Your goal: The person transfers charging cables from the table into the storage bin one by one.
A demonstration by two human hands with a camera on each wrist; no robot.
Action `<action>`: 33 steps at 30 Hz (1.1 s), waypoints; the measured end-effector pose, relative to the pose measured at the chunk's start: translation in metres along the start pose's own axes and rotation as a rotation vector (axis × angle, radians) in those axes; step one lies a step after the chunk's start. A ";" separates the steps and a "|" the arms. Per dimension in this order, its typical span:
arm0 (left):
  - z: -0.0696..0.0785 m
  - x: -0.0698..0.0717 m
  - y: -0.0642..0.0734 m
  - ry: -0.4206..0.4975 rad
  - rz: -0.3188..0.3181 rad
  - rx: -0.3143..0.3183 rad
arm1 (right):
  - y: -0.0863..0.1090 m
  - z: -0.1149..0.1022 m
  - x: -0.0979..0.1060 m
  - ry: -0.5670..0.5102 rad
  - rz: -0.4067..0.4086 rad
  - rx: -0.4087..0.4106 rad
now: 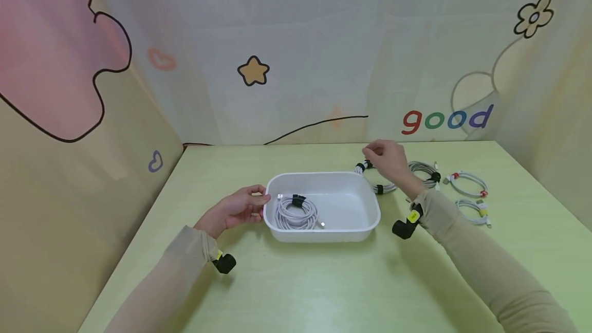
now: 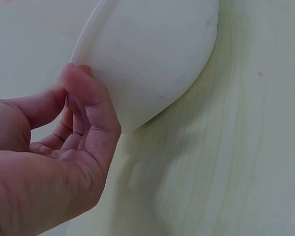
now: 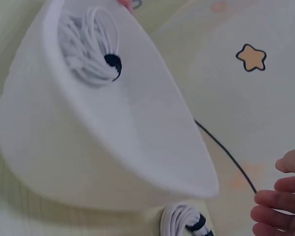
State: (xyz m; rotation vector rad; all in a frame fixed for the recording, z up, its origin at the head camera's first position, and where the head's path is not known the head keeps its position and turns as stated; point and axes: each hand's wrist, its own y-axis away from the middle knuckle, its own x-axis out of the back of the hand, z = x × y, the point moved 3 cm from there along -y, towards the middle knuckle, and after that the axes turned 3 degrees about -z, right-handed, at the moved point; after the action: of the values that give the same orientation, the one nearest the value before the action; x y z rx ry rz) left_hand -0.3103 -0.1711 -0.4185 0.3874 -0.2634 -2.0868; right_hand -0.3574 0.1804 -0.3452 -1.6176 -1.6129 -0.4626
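- From my end, the white tray (image 1: 347, 204) is the landmark; a white coiled cable (image 1: 298, 218) with a black tie lies in its left part.
- The left hand (image 1: 238, 208) is at the tray's left end, thumb and forefinger pinching the rim.
- The right hand (image 1: 388, 161) hangs in the air beyond the tray's back right corner, fingers loosely bent, with nothing in them that I can see.
- Below it, just beyond that corner, sits a black-banded cable (image 1: 388, 188); farther right of the tray lie a grey coil (image 1: 422, 166), a red-tied cable (image 1: 473, 176) and a yellow-tied cable (image 1: 483, 213).
- I judge the step in hand to be gathering coils into the tray, one inside and the rest outside. The next move seems to call for lowering the right hand onto the black-banded cable and pinching it, the left steadying the tray.
- The right hand covers part of the black-banded cable, so I cannot tell whether it is one loop or two.
- My right wrist view cuts that hand off at the edge; my left one shows only the tray's outside, none of its contents.
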 end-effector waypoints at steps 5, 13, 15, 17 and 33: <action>-0.001 0.000 0.001 0.000 -0.021 -0.010 | 0.010 0.029 0.008 0.101 0.001 -0.103; -0.002 0.001 0.000 0.014 0.000 -0.002 | 0.019 0.066 0.003 0.335 -0.267 -0.293; -0.002 0.000 -0.001 0.023 -0.007 -0.005 | 0.021 0.073 0.002 0.349 -0.300 -0.323; -0.002 0.000 -0.001 0.023 -0.014 -0.012 | 0.021 0.078 0.002 0.348 -0.315 -0.345; -0.001 0.001 0.000 0.024 -0.026 -0.020 | 0.012 0.077 0.011 0.096 -0.242 -0.278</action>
State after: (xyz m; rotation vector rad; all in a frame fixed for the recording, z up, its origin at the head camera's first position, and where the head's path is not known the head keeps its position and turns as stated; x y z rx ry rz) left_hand -0.3106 -0.1720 -0.4191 0.4056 -0.2236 -2.1073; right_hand -0.3651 0.2461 -0.3883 -1.5754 -1.7374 -0.9114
